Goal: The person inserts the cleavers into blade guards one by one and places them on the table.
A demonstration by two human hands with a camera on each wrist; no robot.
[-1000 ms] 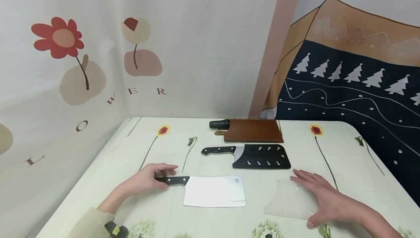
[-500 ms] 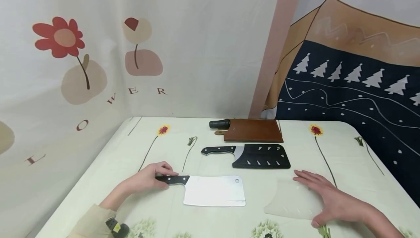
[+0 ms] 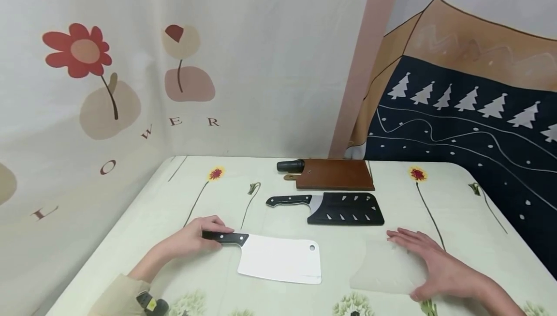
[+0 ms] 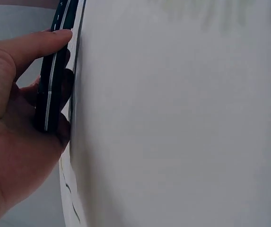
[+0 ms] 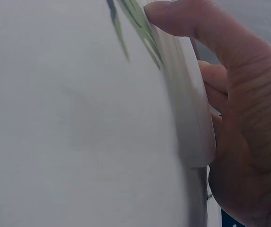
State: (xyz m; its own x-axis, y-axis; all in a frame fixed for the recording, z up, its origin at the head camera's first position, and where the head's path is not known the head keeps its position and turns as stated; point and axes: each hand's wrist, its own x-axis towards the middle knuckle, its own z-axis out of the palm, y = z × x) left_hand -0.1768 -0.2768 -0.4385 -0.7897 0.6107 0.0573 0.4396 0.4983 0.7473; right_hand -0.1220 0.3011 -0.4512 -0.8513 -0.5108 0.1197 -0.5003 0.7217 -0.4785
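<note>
A cleaver [image 3: 280, 259] with a broad white blade and black handle lies at the table's near middle. My left hand [image 3: 193, 239] holds its handle, fingers on the far side and thumb on the near side; the left wrist view shows the riveted handle [image 4: 52, 80] between thumb and fingers. To the right is a translucent white blade guard [image 3: 378, 267]. My right hand [image 3: 435, 265] spans its right end, thumb at the near edge and fingers at the far edge. In the right wrist view, the guard [image 5: 192, 113] lies between thumb and fingers, partly hidden by the hand.
Behind the cleaver lies a second, black-handled cleaver [image 3: 289, 200] in a black guard [image 3: 348, 209]. Farther back is a brown leather sheath [image 3: 335, 174] with a black handle [image 3: 290, 166] at its left. The flower-print tablecloth [image 3: 143, 209] meets a printed curtain [image 3: 270, 64] behind.
The left fingers have closed on the cleaver's handle, and its blade has swung slightly toward me at the tip end. The right hand has shifted a little to the right along the guard.
</note>
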